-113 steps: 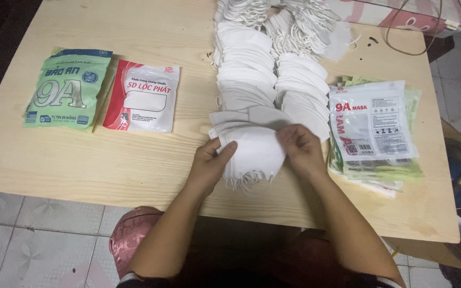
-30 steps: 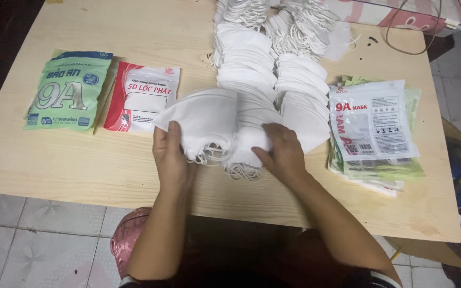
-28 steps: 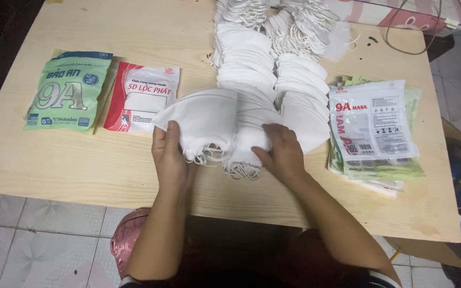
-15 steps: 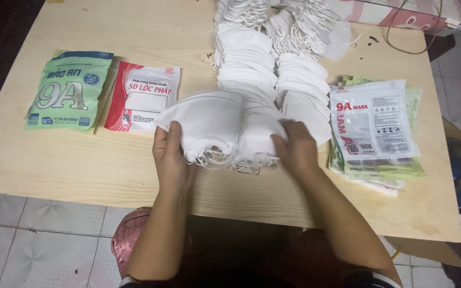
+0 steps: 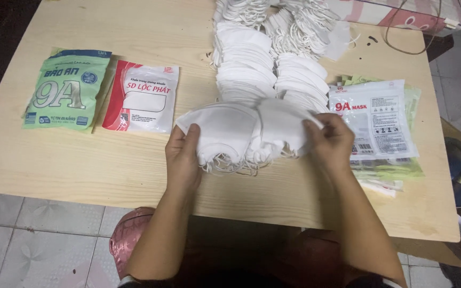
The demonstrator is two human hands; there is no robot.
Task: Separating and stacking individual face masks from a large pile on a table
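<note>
A fanned bunch of white face masks (image 5: 241, 133) lies spread sideways on the wooden table (image 5: 81, 165) near its front edge, ear loops hanging toward me. My left hand (image 5: 183, 157) grips the bunch's left end. My right hand (image 5: 331, 141) pinches its right end. Behind the bunch, two long rows of stacked white masks (image 5: 270, 74) run toward the far edge.
A green mask packet (image 5: 68, 89) and a red-and-white packet (image 5: 142, 97) lie at the left. A pile of flat clear-and-green packets (image 5: 380, 128) sits at the right. Loose ear loops heap at the back (image 5: 294, 21). A cable (image 5: 406, 32) crosses the far right corner.
The compact stack held in both hands has been spread out sideways into a fan. My left hand moved left, and my right hand has slid right to the bunch's end.
</note>
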